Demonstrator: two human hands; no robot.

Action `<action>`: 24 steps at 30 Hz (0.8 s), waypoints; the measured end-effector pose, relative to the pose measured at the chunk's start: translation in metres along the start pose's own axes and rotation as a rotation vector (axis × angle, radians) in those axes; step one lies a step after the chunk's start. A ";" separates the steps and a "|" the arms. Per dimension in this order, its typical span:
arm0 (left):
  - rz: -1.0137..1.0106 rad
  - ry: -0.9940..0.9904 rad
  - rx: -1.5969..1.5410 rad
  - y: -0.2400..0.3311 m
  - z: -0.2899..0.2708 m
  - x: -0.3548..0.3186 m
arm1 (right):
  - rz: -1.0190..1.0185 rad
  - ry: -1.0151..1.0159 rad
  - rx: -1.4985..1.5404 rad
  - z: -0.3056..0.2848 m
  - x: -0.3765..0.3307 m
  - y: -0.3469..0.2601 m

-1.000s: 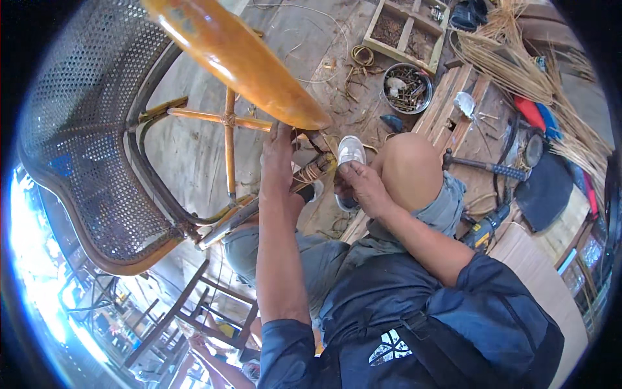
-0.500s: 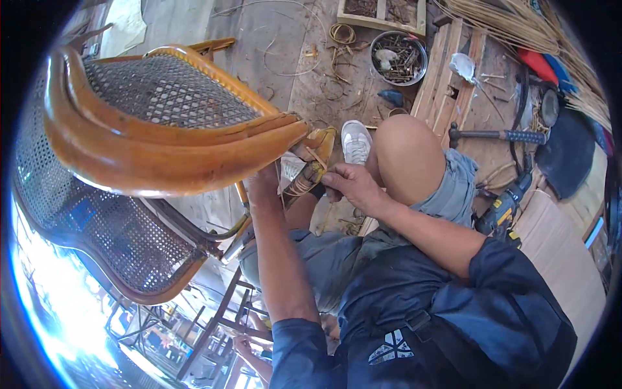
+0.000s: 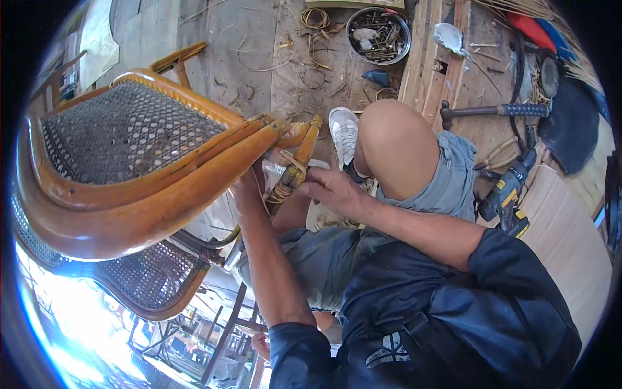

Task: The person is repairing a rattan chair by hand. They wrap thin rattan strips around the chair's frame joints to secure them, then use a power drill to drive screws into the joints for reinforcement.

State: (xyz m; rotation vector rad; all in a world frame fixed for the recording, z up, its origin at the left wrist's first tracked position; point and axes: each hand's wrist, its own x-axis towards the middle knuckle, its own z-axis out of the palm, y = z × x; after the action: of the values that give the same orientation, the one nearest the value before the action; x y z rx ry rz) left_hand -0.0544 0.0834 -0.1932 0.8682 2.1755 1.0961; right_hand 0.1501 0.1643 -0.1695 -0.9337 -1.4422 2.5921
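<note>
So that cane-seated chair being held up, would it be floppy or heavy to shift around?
Probably stiff: the cane chair has thick curved wooden rails. Likely light for its bulk, since the seat is open woven mesh and both hands, left hand and right hand, work at one wrapped joint. Tilted like this, it may swing.

Furniture repair workshop, indicated by a cane-seated wooden chair (image 3: 129, 155), a hammer (image 3: 492, 111), a cordless drill (image 3: 505, 198), a metal bowl of hardware (image 3: 378, 35) and loose rattan strands (image 3: 311, 26) on the floor.
</note>
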 end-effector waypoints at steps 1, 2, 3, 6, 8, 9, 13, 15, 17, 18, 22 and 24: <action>-0.059 0.000 -0.192 0.007 0.002 0.004 | -0.025 -0.006 -0.054 0.000 -0.001 -0.004; -0.166 -0.043 -0.450 0.016 -0.001 0.004 | -0.084 0.008 -0.073 0.000 -0.001 -0.007; -0.238 -0.092 -0.734 0.025 -0.005 0.007 | -0.116 0.008 -0.095 0.000 0.000 -0.012; -0.295 -0.031 -0.723 0.046 -0.020 0.030 | -0.157 -0.045 -0.097 -0.002 0.003 -0.027; -0.283 -0.019 -0.726 0.057 -0.032 0.044 | -0.207 -0.070 -0.124 -0.002 0.007 -0.039; -0.320 -0.017 -0.741 0.062 -0.039 0.050 | -0.255 -0.073 -0.157 0.001 0.011 -0.046; -0.486 0.037 -0.779 0.095 -0.070 0.066 | -0.440 -0.106 -0.206 0.015 0.026 -0.073; -0.546 0.200 -0.659 0.115 -0.080 0.061 | -0.596 -0.066 -0.287 0.017 0.034 -0.079; -0.439 0.161 -0.502 0.133 -0.090 0.053 | -0.639 -0.013 -0.313 0.013 0.039 -0.080; -0.428 0.169 -0.454 0.139 -0.096 0.051 | -0.646 0.039 -0.388 0.008 0.042 -0.078; -0.458 0.175 -0.412 0.143 -0.142 0.067 | -0.579 0.237 -0.575 0.006 0.065 -0.069; -0.490 0.167 -0.427 0.134 -0.169 0.078 | -0.464 0.212 -0.650 0.018 0.078 -0.067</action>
State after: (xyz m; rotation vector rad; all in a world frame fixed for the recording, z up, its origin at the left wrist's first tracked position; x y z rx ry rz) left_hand -0.1835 0.1216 -0.0080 0.0504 2.0089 1.3286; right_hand 0.0602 0.2127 -0.1483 -0.7487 -2.1599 1.6678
